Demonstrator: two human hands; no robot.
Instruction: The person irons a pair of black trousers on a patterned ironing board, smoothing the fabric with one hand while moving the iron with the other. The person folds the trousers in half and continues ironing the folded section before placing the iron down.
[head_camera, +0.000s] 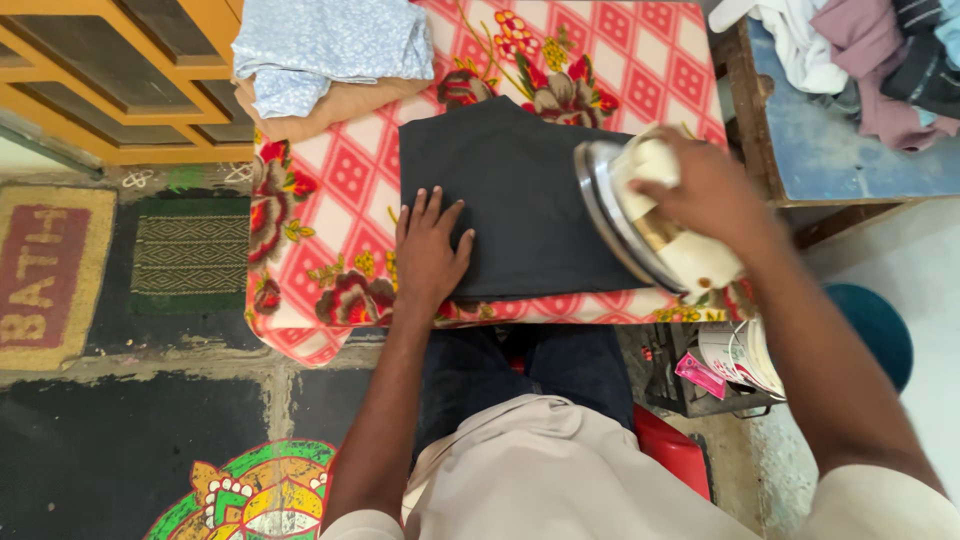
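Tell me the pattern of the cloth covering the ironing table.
The table cloth has a red-and-white diamond check with red and yellow flowers, seen in the head view.

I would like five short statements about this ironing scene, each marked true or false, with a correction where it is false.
1. The left hand lies flat on the dark folded garment. True.
2. The right hand holds a pair of scissors. False: it grips the handle of an iron, wrapped in pale cloth.
3. The floral cloth under the garment is plain blue. False: it is red and white checked with flowers.
4. Folded clothes lie at the far left corner of the floral cloth. True.
5. The iron rests at the garment's left edge. False: it is at the right edge.
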